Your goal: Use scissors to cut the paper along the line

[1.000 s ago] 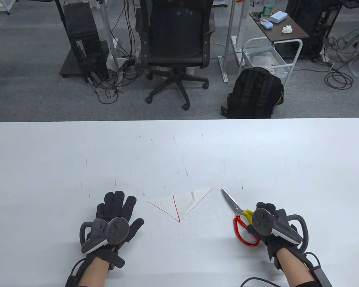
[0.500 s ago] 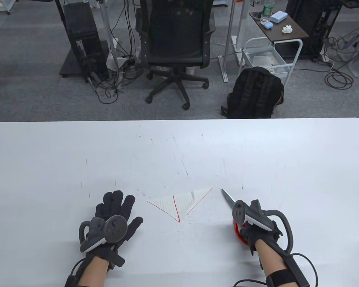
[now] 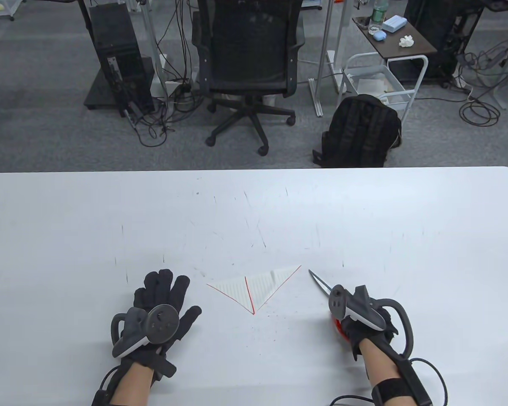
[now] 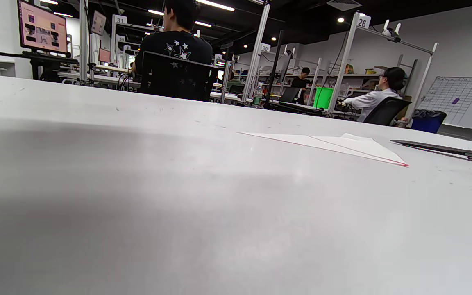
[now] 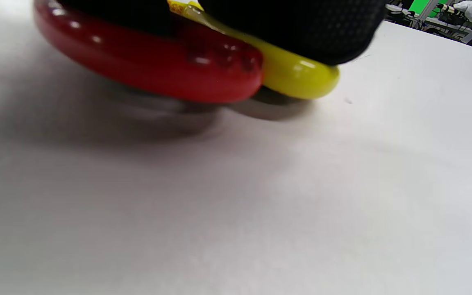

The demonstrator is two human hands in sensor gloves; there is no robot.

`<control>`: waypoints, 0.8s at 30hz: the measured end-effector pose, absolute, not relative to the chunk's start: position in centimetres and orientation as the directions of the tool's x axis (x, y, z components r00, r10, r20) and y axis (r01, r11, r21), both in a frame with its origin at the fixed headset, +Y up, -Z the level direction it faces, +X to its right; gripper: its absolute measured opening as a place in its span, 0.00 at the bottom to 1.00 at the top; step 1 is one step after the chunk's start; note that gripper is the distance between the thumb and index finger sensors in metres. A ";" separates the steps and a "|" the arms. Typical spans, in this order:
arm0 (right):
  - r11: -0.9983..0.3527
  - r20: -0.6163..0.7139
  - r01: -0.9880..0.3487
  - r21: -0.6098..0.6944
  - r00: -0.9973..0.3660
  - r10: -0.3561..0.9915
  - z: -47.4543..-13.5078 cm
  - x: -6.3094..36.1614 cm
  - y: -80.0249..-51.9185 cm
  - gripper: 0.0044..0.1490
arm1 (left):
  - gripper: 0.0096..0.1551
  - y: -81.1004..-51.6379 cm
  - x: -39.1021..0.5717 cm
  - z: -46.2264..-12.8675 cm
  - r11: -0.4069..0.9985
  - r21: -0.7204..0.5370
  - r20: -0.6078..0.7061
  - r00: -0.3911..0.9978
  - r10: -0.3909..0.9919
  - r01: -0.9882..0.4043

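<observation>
A white triangular paper (image 3: 254,287) with red lines lies flat on the white table (image 3: 254,211), between my hands; it also shows in the left wrist view (image 4: 342,147). My left hand (image 3: 173,296) rests flat on the table left of the paper, fingers spread and empty. My right hand (image 3: 351,325) grips the handles of the scissors (image 3: 319,282). Their shut blades point up-left toward the paper's right corner. The right wrist view shows the red and yellow handles (image 5: 158,61) just above the table under my gloved fingers (image 5: 293,24). The blade shows in the left wrist view (image 4: 436,148).
The table carries scattered pen marks (image 3: 260,237). Beyond its far edge stand a black office chair (image 3: 247,63), a black backpack (image 3: 360,131) and a white cart (image 3: 381,84) on the floor.
My right hand has closed over the scissors' handles and turned onto its side. The blade tip has shifted slightly left toward the paper. My left hand and the paper have stayed put.
</observation>
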State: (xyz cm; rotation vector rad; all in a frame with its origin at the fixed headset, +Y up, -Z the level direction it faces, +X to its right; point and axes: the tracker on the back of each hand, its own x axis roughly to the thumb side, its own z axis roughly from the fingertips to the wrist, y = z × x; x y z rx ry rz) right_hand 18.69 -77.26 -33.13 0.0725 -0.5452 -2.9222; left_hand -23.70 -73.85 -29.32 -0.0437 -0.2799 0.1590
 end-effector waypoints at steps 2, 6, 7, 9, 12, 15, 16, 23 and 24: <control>-0.919 0.007 0.161 0.360 -0.985 -0.170 -33.1 18.7 -77.0 0.45 | 0.48 -73.9 -23.7 -29.3 0.987 -0.064 0.272 0.949 0.158 -0.146; -0.965 0.033 0.195 0.176 -0.981 -0.192 -32.4 18.5 -75.7 0.44 | 0.48 -73.9 -23.8 -29.4 0.988 -0.064 0.266 0.952 0.155 -0.143; -0.975 0.034 0.180 0.131 -0.984 -0.177 -32.2 18.6 -75.2 0.44 | 0.48 -73.9 -23.8 -29.4 0.988 -0.066 0.263 0.953 0.152 -0.139; -0.995 0.016 0.033 0.097 -0.999 -0.032 -31.9 19.2 -74.1 0.44 | 0.48 -74.1 -23.7 -29.4 0.989 -0.073 0.258 0.956 0.141 -0.126; -0.988 0.005 -0.138 0.073 -0.990 0.139 -31.6 20.1 -73.4 0.43 | 0.48 -74.3 -23.6 -29.5 0.990 -0.079 0.254 0.958 0.134 -0.117; -0.946 0.007 -0.322 0.023 -0.947 0.322 -31.0 21.1 -73.0 0.37 | 0.48 -75.0 -23.1 -29.7 0.987 -0.118 0.252 0.958 0.134 -0.107; -0.932 0.014 -0.362 0.012 -0.932 0.362 -30.9 21.3 -73.0 0.37 | 0.48 -75.1 -22.9 -29.8 0.986 -0.130 0.254 0.958 0.132 -0.102; -0.741 0.040 -0.669 0.053 -0.740 0.671 -29.9 21.6 -73.6 0.37 | 0.50 -75.7 -19.8 -31.1 0.973 -0.232 0.279 0.958 0.066 0.001; -0.729 0.055 -0.683 0.052 -0.727 0.685 -29.7 21.6 -74.0 0.38 | 0.51 -75.6 -19.2 -31.6 0.972 -0.235 0.290 0.956 0.050 0.020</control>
